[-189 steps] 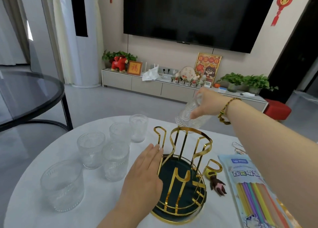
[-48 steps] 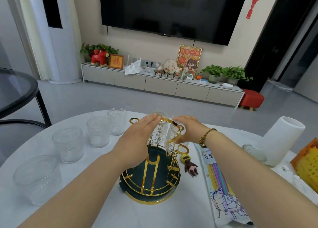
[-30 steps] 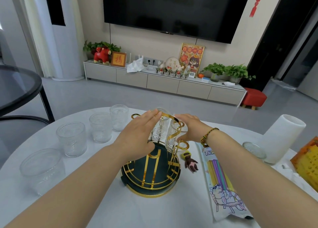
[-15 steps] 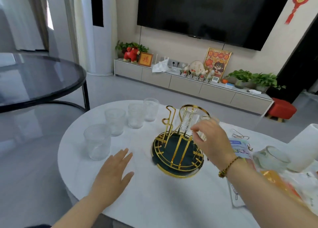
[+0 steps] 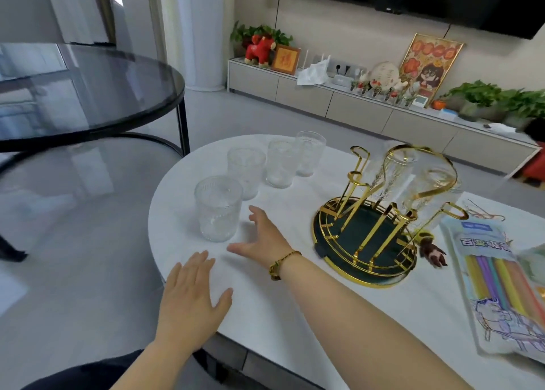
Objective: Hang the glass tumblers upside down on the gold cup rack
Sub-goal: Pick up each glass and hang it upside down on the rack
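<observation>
With two tumblers [image 5: 395,180] now hung on the gold rack [image 5: 371,227], the right hand [image 5: 262,236] is spread wide, empty, towards the nearest glass [image 5: 217,208] on the table [image 5: 295,316]

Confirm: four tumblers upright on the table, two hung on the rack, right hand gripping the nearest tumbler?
Not gripping. The head view shows the right hand open beside the nearest tumbler, not touching it. Rest stands: four upright, two on the rack.

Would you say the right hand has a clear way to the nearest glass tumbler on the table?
Probably yes: the right hand is open, reaching toward the nearest tumbler, with only bare tabletop between. The left hand lies nearer the person, out of the way.
</observation>
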A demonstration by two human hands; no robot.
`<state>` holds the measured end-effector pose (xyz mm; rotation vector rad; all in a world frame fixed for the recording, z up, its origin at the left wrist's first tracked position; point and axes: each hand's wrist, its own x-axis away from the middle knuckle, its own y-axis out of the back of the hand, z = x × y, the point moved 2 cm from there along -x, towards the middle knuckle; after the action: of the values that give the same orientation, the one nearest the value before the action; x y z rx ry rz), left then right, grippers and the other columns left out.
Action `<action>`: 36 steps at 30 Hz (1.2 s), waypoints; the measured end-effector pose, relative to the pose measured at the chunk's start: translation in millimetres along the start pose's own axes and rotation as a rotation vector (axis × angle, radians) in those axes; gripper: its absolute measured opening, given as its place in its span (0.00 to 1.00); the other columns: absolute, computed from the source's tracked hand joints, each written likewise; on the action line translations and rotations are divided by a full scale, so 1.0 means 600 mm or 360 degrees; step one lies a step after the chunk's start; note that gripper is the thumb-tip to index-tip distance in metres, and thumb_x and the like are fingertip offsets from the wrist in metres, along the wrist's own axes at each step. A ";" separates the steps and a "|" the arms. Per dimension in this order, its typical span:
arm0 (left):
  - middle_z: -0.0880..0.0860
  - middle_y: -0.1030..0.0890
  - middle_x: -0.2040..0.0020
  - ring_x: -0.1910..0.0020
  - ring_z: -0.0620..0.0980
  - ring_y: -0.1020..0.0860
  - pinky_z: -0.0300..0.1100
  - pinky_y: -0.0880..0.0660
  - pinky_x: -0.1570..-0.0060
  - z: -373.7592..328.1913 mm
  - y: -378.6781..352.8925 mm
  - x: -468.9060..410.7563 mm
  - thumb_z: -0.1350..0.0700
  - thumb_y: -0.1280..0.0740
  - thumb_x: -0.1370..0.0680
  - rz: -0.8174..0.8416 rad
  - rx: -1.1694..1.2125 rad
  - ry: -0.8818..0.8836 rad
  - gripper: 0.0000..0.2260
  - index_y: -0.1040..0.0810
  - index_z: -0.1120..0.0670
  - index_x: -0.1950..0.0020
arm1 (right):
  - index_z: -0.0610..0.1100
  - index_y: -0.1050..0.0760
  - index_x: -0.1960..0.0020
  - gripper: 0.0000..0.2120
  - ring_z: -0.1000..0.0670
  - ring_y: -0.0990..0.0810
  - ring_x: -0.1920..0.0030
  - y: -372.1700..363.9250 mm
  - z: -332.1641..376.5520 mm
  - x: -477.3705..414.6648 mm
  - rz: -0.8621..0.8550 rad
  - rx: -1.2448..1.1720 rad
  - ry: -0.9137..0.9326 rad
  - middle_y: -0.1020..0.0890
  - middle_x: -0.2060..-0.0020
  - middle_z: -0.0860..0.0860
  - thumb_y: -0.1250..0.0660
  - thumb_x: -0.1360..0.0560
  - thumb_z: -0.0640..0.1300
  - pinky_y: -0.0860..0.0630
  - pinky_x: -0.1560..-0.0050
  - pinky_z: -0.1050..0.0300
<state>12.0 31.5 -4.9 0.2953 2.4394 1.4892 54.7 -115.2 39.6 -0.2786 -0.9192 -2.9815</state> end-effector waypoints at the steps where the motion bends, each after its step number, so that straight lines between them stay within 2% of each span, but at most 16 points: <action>1: 0.54 0.38 0.27 0.26 0.50 0.44 0.45 0.55 0.27 0.002 -0.002 -0.003 0.36 0.60 0.37 -0.0016 -0.0027 -0.0009 0.41 0.37 0.58 0.32 | 0.46 0.52 0.30 0.44 0.48 0.40 0.31 -0.007 -0.001 -0.015 0.0007 -0.0055 0.0012 0.39 0.30 0.46 0.28 0.36 0.47 0.40 0.35 0.56; 4: 0.56 0.36 0.28 0.27 0.52 0.40 0.40 0.59 0.30 -0.001 -0.001 -0.003 0.37 0.58 0.35 -0.0013 -0.0062 -0.0008 0.39 0.33 0.59 0.35 | 0.47 0.49 0.31 0.44 0.48 0.36 0.34 -0.027 0.006 -0.048 -0.0044 -0.0197 0.0110 0.34 0.34 0.47 0.25 0.39 0.46 0.37 0.38 0.58; 7: 0.62 0.22 0.41 0.40 0.60 0.24 0.37 0.57 0.33 -0.007 0.008 -0.003 0.43 0.48 0.32 0.0060 -0.0096 -0.0008 0.29 0.23 0.63 0.47 | 0.46 0.42 0.36 0.39 0.47 0.32 0.38 -0.039 0.011 -0.069 -0.0179 -0.0131 0.0145 0.29 0.38 0.48 0.25 0.41 0.47 0.33 0.42 0.56; 9: 0.62 0.19 0.45 0.45 0.61 0.21 0.34 0.58 0.34 -0.010 0.009 -0.003 0.45 0.46 0.32 -0.0006 -0.0119 -0.0059 0.26 0.21 0.62 0.50 | 0.44 0.39 0.39 0.37 0.47 0.31 0.40 -0.040 0.011 -0.077 -0.0250 -0.0046 0.0129 0.29 0.40 0.47 0.25 0.41 0.48 0.34 0.46 0.58; 11: 0.61 0.21 0.41 0.40 0.60 0.24 0.37 0.56 0.34 -0.010 0.008 -0.001 0.44 0.48 0.32 0.0041 -0.0065 -0.0047 0.27 0.22 0.62 0.47 | 0.43 0.39 0.41 0.35 0.48 0.31 0.41 -0.038 0.011 -0.077 -0.0228 -0.0115 0.0120 0.30 0.43 0.48 0.25 0.41 0.47 0.33 0.49 0.63; 13: 0.57 0.31 0.31 0.30 0.55 0.35 0.39 0.59 0.33 -0.006 0.002 0.000 0.40 0.55 0.33 -0.0012 -0.0028 -0.0036 0.34 0.28 0.59 0.38 | 0.44 0.40 0.41 0.33 0.51 0.30 0.45 -0.033 0.014 -0.063 -0.0195 -0.0259 0.0128 0.31 0.50 0.55 0.26 0.40 0.45 0.33 0.58 0.75; 15: 0.53 0.39 0.26 0.26 0.50 0.45 0.40 0.62 0.31 -0.001 -0.005 -0.002 0.37 0.60 0.35 -0.0027 -0.0027 -0.0024 0.38 0.34 0.57 0.33 | 0.46 0.41 0.41 0.32 0.57 0.30 0.51 -0.019 0.019 -0.039 -0.0193 -0.0326 0.0159 0.34 0.56 0.63 0.26 0.39 0.44 0.33 0.65 0.78; 17: 0.52 0.43 0.25 0.25 0.48 0.49 0.43 0.61 0.28 0.000 -0.004 -0.002 0.37 0.59 0.33 0.0024 -0.0042 -0.0005 0.36 0.38 0.55 0.31 | 0.49 0.41 0.45 0.30 0.63 0.30 0.55 0.001 0.024 -0.011 -0.0208 -0.0323 0.0200 0.33 0.58 0.64 0.26 0.39 0.45 0.34 0.66 0.81; 20: 0.51 0.49 0.24 0.25 0.47 0.53 0.45 0.60 0.27 -0.004 0.003 0.000 0.41 0.51 0.24 0.0160 -0.0134 -0.0002 0.27 0.46 0.53 0.29 | 0.50 0.41 0.47 0.29 0.66 0.31 0.56 0.047 0.034 0.052 -0.0263 -0.0307 0.0279 0.33 0.57 0.64 0.25 0.39 0.44 0.35 0.64 0.83; 24: 0.52 0.48 0.24 0.25 0.48 0.50 0.45 0.57 0.27 -0.029 0.025 -0.006 0.50 0.47 0.21 0.0194 -0.0006 0.0000 0.24 0.52 0.54 0.28 | 0.54 0.41 0.46 0.30 0.64 0.30 0.51 0.115 0.035 0.151 -0.0297 -0.0261 0.0328 0.32 0.53 0.64 0.25 0.40 0.46 0.29 0.62 0.78; 26: 0.53 0.46 0.25 0.26 0.49 0.45 0.44 0.53 0.27 -0.066 0.044 -0.014 0.55 0.46 0.21 0.0131 0.0134 -0.0126 0.23 0.51 0.56 0.28 | 0.59 0.41 0.49 0.29 0.63 0.29 0.49 0.157 0.031 0.202 -0.0327 -0.0250 0.0310 0.30 0.50 0.63 0.25 0.40 0.47 0.26 0.61 0.74; 29: 0.55 0.44 0.25 0.27 0.52 0.42 0.42 0.49 0.29 -0.146 0.075 -0.032 0.61 0.44 0.22 0.0052 0.0338 -0.0352 0.23 0.48 0.56 0.28 | 0.61 0.38 0.52 0.27 0.68 0.26 0.52 0.220 0.020 0.264 -0.0427 -0.0228 0.0281 0.28 0.51 0.62 0.25 0.40 0.43 0.28 0.64 0.77; 30: 0.54 0.44 0.25 0.27 0.51 0.43 0.41 0.49 0.29 -0.175 0.084 -0.038 0.62 0.44 0.22 0.0034 0.0372 -0.0417 0.23 0.48 0.56 0.28 | 0.60 0.38 0.52 0.27 0.70 0.26 0.53 0.240 0.013 0.282 -0.0486 -0.0218 0.0254 0.28 0.52 0.62 0.25 0.40 0.42 0.28 0.64 0.78; 33: 0.51 0.46 0.24 0.26 0.49 0.44 0.41 0.47 0.29 -0.262 0.095 -0.056 0.60 0.44 0.21 -0.0019 0.0389 -0.0569 0.24 0.50 0.51 0.27 | 0.60 0.38 0.50 0.28 0.63 0.26 0.52 0.303 -0.007 0.338 -0.0713 -0.0158 0.0132 0.28 0.52 0.63 0.25 0.39 0.44 0.27 0.66 0.76; 36: 0.49 0.48 0.24 0.26 0.48 0.46 0.42 0.48 0.28 -0.320 0.096 -0.075 0.57 0.45 0.21 -0.0039 0.0296 -0.0717 0.24 0.51 0.50 0.27 | 0.57 0.40 0.46 0.31 0.65 0.30 0.55 0.359 -0.017 0.381 -0.0873 0.0037 -0.0019 0.29 0.53 0.61 0.25 0.40 0.46 0.29 0.69 0.74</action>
<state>-6.9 -117.1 135.5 0.5678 2.2014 1.0451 -158.9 -289.2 191.0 -0.0439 -1.1996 -3.4524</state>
